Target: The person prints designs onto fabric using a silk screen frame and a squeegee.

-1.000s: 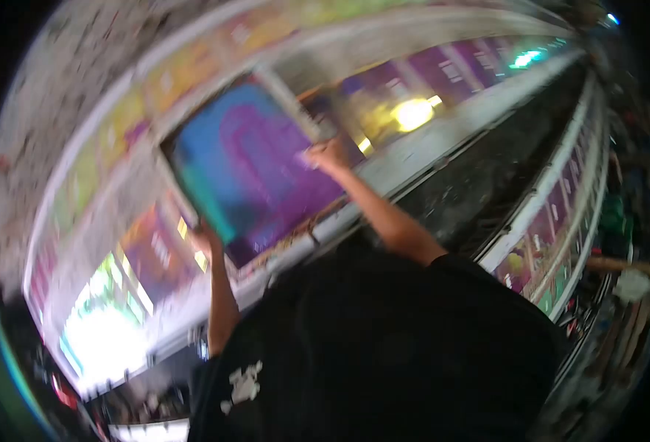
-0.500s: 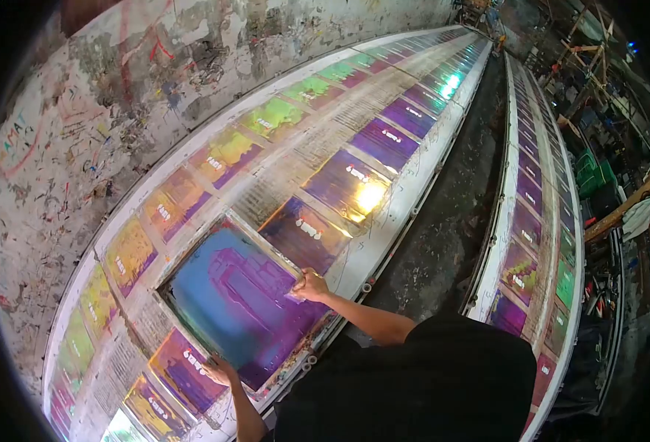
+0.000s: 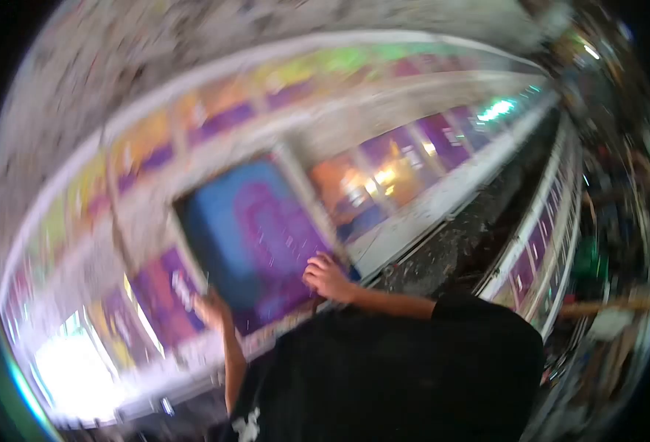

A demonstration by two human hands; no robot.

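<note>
A screen-printing frame lies on the long printing table, its mesh blue on the left and purple on the right, with a purple outlined shape. My left hand is at the frame's near left rail, its fingers smeared by motion. Over the mesh's near right corner is my right hand, fingers curved and apart, seemingly off the rail. Left of the frame lies a purple printed sheet with white lettering; an orange and purple sheet lies beyond its right rail.
Rows of printed sheets run along the long table. A dark aisle separates it from a second table on the right. A stained wall stands behind. Glare whitens the lower left. Wooden pieces and clutter fill the far right.
The view has swung and blurred, so the tables appear rotated. My right hand has come off the frame's right rail and its fingers have loosened. My left hand stays by the left rail.
</note>
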